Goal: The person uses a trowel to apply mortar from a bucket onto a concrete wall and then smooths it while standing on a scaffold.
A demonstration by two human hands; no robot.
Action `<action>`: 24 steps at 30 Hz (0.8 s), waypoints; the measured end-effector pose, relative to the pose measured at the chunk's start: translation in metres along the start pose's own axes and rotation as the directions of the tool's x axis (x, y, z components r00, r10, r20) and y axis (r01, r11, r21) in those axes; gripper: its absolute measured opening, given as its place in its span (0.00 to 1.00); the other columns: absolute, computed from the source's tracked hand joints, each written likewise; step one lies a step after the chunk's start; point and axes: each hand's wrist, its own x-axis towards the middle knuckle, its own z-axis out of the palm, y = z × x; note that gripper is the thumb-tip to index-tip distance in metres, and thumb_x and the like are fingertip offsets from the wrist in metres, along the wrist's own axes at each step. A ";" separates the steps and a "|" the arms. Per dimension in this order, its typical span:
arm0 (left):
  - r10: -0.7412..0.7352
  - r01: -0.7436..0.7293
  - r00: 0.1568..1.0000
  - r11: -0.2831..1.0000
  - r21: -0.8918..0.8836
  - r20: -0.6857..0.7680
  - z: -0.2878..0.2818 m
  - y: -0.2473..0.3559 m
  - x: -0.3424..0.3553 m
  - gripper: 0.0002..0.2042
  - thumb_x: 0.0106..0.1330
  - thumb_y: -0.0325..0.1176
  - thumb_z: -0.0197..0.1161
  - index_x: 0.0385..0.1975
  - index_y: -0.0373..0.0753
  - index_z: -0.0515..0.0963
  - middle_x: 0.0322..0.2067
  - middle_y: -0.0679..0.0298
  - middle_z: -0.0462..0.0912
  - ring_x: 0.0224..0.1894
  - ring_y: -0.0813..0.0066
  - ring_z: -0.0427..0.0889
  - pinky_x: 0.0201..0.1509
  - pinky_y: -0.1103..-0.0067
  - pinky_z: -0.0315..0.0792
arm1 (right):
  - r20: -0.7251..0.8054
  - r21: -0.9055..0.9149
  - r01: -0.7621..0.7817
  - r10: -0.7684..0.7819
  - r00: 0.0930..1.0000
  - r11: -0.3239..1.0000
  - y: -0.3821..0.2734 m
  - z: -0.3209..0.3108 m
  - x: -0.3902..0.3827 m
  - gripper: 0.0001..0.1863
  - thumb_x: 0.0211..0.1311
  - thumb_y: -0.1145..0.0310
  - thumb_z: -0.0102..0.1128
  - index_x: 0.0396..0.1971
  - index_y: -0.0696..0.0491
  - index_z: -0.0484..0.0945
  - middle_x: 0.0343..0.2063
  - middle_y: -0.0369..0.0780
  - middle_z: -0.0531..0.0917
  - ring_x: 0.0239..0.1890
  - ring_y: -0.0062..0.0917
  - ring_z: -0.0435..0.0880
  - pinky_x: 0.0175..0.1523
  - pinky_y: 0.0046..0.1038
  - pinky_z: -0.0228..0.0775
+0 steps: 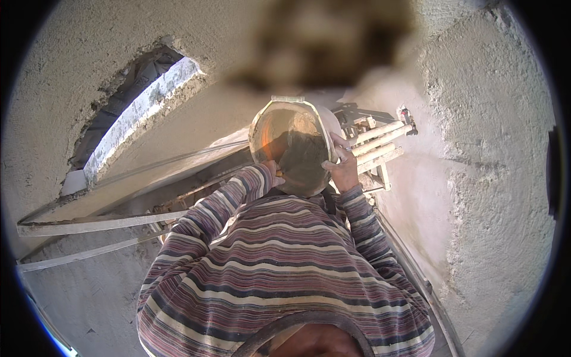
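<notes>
In front of my body is a bucket [325,119], tilted so that I look into its mouth. Grey, wet-looking mortar [304,159] lies inside it, partly in shadow. At its right side my right hand [343,169] is closed on the rim, thumb toward the inside. My left hand [274,173] reaches over the near left part of the mouth, fingers closed. A small orange-yellow bit shows at those fingers, but I cannot make out what it belongs to. The bucket's wire handle, with a pale grip [288,99], stands along the far edge.
Rough plastered walls rise on both sides, the right wall [493,149] close by. An arched opening [137,101] cuts the left wall. Wooden poles [380,138] jut out right of the bucket. Long boards [101,225] run at the left. A blurred brown shape [333,35] covers the top.
</notes>
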 end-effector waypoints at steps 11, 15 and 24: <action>0.014 0.100 0.967 0.896 0.433 -0.253 -0.030 0.020 -0.043 0.23 0.65 0.46 0.46 0.53 0.35 0.66 0.40 0.46 0.77 0.44 0.50 0.78 0.50 0.62 0.71 | -0.129 -0.113 -0.031 0.016 0.991 0.993 0.006 -0.014 -0.017 0.26 0.32 0.83 0.65 0.41 0.62 0.77 0.55 0.46 0.69 0.58 0.35 0.67 0.62 0.29 0.60; 0.109 0.011 0.975 0.845 0.535 -0.193 -0.069 0.004 -0.013 0.25 0.66 0.44 0.47 0.59 0.36 0.57 0.51 0.44 0.69 0.45 0.50 0.77 0.50 0.63 0.72 | -0.242 -0.173 0.058 -0.099 0.965 0.983 -0.025 -0.005 -0.018 0.24 0.33 0.81 0.62 0.40 0.61 0.77 0.52 0.45 0.73 0.51 0.33 0.74 0.55 0.27 0.65; 0.356 -0.267 0.932 0.560 0.784 0.063 -0.072 0.040 -0.023 0.16 0.66 0.37 0.45 0.47 0.38 0.73 0.40 0.52 0.80 0.44 0.56 0.79 0.44 0.67 0.75 | -0.361 -0.433 0.125 -0.298 0.884 0.893 -0.100 0.009 -0.026 0.10 0.40 0.73 0.60 0.24 0.62 0.72 0.17 0.44 0.71 0.22 0.31 0.68 0.32 0.30 0.66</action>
